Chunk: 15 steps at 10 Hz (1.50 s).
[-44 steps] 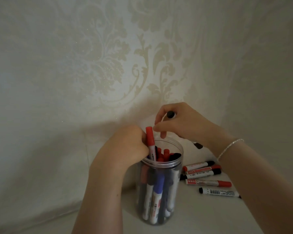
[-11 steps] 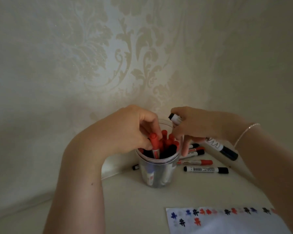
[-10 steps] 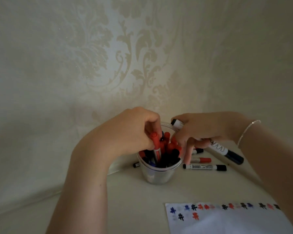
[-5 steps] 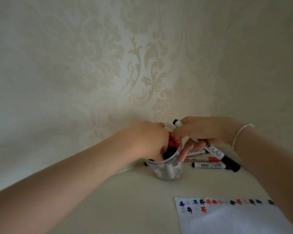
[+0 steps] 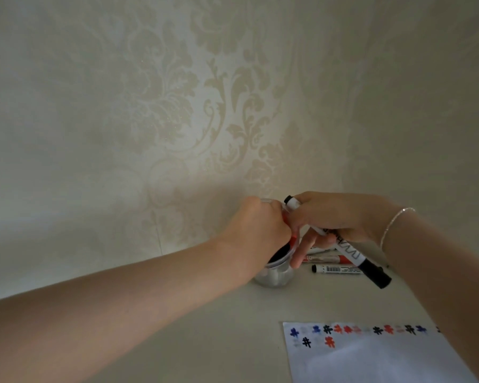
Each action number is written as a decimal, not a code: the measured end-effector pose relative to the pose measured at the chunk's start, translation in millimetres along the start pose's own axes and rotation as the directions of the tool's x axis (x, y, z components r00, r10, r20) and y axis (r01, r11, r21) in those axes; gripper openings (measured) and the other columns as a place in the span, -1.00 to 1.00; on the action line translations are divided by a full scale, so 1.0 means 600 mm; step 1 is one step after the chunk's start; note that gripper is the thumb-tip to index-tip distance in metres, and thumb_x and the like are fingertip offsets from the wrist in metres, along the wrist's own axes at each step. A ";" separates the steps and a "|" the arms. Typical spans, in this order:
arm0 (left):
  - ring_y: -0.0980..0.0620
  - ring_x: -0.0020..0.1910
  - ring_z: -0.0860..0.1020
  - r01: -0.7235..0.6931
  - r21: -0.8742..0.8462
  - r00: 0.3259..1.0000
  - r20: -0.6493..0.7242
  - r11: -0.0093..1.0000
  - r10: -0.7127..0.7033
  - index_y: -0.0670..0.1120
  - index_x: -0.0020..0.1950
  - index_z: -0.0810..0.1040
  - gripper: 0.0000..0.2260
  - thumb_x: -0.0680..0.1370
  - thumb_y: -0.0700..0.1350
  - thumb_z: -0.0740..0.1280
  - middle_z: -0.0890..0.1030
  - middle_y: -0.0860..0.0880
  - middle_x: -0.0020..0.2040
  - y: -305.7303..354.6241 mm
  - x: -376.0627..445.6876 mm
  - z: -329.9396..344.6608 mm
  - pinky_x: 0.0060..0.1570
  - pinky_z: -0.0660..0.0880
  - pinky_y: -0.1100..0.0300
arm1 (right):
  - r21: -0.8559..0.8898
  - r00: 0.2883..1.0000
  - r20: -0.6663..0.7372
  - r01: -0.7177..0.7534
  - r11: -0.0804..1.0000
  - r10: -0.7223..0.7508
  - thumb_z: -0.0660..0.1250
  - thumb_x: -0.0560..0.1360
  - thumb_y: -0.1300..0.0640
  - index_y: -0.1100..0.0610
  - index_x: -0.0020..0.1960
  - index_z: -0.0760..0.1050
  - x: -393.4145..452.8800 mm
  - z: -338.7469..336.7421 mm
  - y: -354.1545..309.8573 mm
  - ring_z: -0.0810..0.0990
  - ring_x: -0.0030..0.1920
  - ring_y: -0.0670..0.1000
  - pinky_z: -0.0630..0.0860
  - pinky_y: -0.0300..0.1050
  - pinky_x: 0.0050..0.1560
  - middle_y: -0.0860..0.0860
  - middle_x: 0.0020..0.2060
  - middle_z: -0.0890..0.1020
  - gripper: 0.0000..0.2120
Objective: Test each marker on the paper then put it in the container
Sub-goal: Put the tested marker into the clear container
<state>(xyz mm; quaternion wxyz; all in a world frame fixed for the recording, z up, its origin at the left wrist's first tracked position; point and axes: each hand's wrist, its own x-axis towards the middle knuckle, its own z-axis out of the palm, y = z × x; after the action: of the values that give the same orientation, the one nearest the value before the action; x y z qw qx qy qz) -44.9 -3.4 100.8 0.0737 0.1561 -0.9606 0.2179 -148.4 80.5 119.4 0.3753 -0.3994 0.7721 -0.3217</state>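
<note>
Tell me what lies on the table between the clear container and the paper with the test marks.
Nothing: the head view shows bare table between the container and the paper. The loose markers lie right of the container.

A home: damask wallpaper (image 5: 205, 106) behind a pale tabletop (image 5: 205, 327).

One head-worn camera, looking forward and slightly down over the table (image 5: 233, 327), close to both hands, wall (image 5: 177, 106) filling most of the dim, perhaps blurred, view.
</note>
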 end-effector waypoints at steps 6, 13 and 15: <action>0.04 -0.35 0.27 -0.059 0.181 0.998 0.045 0.982 0.052 -0.11 -0.01 0.44 -0.91 0.59 -0.09 0.23 0.41 -0.04 0.01 -0.014 0.008 -0.017 -0.37 0.22 0.18 | 0.015 0.999 -0.013 -0.037 0.999 0.037 0.15 0.43 0.39 0.32 0.22 0.38 0.020 -0.007 0.002 0.64 -0.12 0.23 0.24 -0.29 -0.63 0.38 -0.06 0.64 -0.65; 0.04 -0.40 0.43 -0.191 -0.066 0.978 0.069 0.979 0.196 -0.06 -0.06 0.63 -0.86 0.44 -0.18 0.31 0.52 -0.01 -0.32 -0.075 0.021 0.012 -0.41 0.36 0.23 | 0.029 0.996 -0.059 0.065 0.997 -0.064 0.18 0.49 0.33 0.22 0.06 0.41 0.019 -0.004 0.002 0.67 -0.26 0.15 0.20 -0.32 -0.65 0.40 -0.01 0.61 -0.84; 0.05 -0.19 0.55 -0.148 -0.490 0.962 0.129 0.859 0.239 -0.05 0.04 0.57 -0.82 0.45 -0.19 0.34 0.60 -0.02 -0.14 -0.091 0.014 0.004 -0.23 0.50 0.20 | 0.005 0.996 -0.058 0.071 0.997 -0.071 0.17 0.50 0.33 0.30 0.07 0.43 0.022 -0.006 0.002 0.65 -0.38 0.09 0.21 -0.30 -0.64 0.33 -0.19 0.64 -0.83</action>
<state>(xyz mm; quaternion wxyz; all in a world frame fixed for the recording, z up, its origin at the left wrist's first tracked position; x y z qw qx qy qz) -34.8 -53.8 121.9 -0.0024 0.0553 -0.9979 -0.0337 -157.3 70.7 116.0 0.3426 -0.4160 0.7668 -0.3488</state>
